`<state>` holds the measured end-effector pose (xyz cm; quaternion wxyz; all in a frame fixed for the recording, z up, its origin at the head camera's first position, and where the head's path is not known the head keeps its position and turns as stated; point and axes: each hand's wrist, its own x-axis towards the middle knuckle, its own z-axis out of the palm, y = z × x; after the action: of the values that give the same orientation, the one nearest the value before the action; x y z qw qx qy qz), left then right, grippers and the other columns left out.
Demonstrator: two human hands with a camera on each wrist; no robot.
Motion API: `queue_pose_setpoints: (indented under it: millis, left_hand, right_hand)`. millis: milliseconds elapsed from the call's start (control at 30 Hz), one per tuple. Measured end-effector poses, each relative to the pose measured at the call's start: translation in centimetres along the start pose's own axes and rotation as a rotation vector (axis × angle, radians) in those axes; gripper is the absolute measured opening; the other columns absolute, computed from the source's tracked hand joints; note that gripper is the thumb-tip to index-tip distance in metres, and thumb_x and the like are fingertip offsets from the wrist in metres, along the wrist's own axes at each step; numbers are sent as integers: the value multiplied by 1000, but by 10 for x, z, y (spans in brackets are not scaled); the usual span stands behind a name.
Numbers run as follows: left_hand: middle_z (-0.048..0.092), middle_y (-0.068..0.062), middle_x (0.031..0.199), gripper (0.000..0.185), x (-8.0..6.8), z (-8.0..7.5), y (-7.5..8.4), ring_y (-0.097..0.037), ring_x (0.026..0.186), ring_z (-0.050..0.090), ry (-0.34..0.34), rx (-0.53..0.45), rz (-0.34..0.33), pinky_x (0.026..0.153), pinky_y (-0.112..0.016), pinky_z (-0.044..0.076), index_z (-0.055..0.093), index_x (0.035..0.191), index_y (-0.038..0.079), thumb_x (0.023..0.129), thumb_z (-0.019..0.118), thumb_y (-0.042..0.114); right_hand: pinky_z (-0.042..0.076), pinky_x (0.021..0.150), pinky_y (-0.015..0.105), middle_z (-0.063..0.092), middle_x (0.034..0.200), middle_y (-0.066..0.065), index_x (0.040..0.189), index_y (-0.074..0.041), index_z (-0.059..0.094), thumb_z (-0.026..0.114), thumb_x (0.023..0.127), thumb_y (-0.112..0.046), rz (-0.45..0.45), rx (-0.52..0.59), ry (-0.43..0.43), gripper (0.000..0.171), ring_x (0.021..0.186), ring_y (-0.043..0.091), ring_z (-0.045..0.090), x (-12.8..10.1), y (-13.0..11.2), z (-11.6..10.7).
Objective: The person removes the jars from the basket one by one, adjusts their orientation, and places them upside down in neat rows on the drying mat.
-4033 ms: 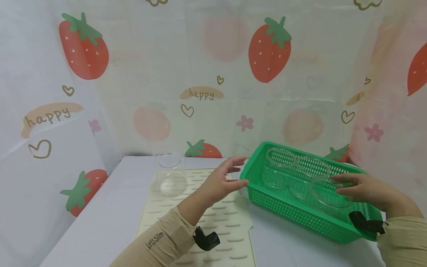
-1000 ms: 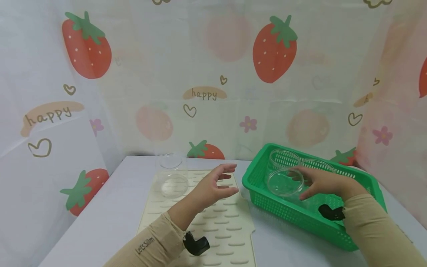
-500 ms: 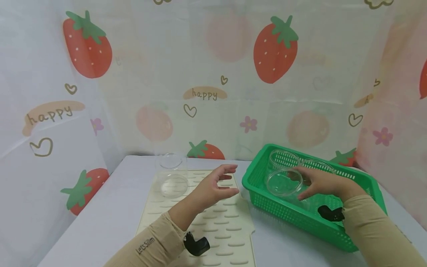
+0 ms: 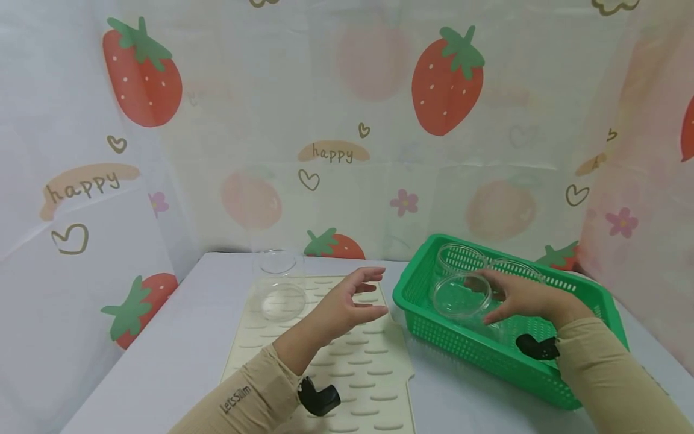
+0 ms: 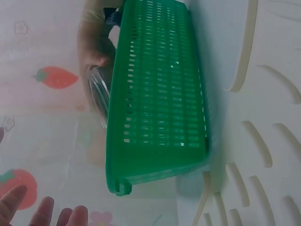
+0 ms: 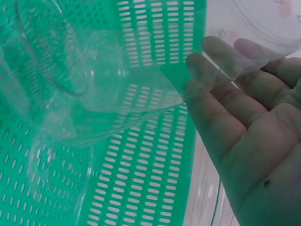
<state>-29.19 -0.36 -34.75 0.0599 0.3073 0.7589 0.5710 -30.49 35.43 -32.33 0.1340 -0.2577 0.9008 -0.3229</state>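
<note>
My right hand (image 4: pixel 528 295) reaches into the green basket (image 4: pixel 477 355) and holds a clear cup (image 4: pixel 458 298) by its right side, thumb in front and fingers behind. In the right wrist view the fingers lie along the outside of the cup wall, and the thumb is out of sight. The left wrist view shows this cup (image 5: pixel 96 94) standing above the basket rim. Two other clear cups stand behind it, partly hidden. My left hand (image 4: pixel 341 304) hovers over the cream mat (image 4: pixel 368 380), fingers apart and holding nothing.
Another clear cup (image 4: pixel 282 289) stands at the back left of the mat. The basket sits slanted to the right of the mat on a white table (image 4: pixel 162 337). Strawberry-printed cloth (image 4: pixel 325 90) encloses the back and sides.
Over the last four seconds my right hand and the front cup moved left within the basket. My left hand drew back slightly from the basket's edge. Almost nothing moved in the last second.
</note>
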Motion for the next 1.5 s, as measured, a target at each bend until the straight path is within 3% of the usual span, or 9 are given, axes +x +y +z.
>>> queue_pose_setpoints:
  millis: [133,267,533,700,800,900,1100,1500]
  left_hand:
    - [43,-1,135,61,-1,-1,1,-21,123,41,0,-11,0,97,-41,41,41,135,24,81,69,19]
    - [41,-5,137,62,-2,-2,5,-24,124,40,-2,-24,-12,98,-44,40,39,136,19,82,68,14]
    - [41,-10,137,60,-14,-3,35,-28,124,40,-8,-18,-31,98,-41,41,38,137,11,83,66,9]
    - [41,-11,137,60,-14,-4,36,-28,124,39,-5,-24,-20,98,-42,41,38,137,11,83,66,9]
    - [40,-10,137,61,-14,-5,36,-27,124,39,-8,-18,-18,98,-41,41,37,137,12,83,66,9]
    - [40,-10,137,61,-13,-6,35,-28,124,39,-6,-18,-16,97,-41,41,37,137,12,83,65,8]
    - [40,-11,137,61,-15,-8,38,-28,124,39,4,-19,-21,96,-41,42,37,137,10,83,65,7]
    - [40,-11,137,61,-21,-16,41,-28,124,39,25,-22,-32,97,-42,42,36,138,11,84,65,10]
  right_hand:
    - [39,90,13,39,136,18,137,-5,30,75,74,-26,-39,24,-3,81,126,39,35,1,0,-1]
    - [41,90,17,39,136,19,138,-4,30,75,75,-25,-70,16,12,80,125,39,36,0,-1,-2]
    - [41,89,15,38,138,18,139,-6,30,74,75,-23,-81,47,51,80,126,39,35,-5,-9,-7]
    - [39,92,12,34,139,22,138,-4,29,73,77,-15,-133,117,56,76,128,26,36,-8,-14,-13]
    - [38,93,12,37,138,17,138,-3,29,73,77,-12,-169,115,86,76,126,8,38,-9,-16,-18]
    - [38,94,12,39,137,9,138,2,26,71,77,-7,-219,118,106,77,123,1,39,-10,-16,-21]
    - [39,93,12,40,135,-7,139,5,20,69,78,-1,-291,127,118,78,124,0,38,-13,-23,-26]
    - [43,90,15,42,135,-6,141,-3,23,71,74,5,-351,116,214,83,125,3,38,-14,-41,-35]
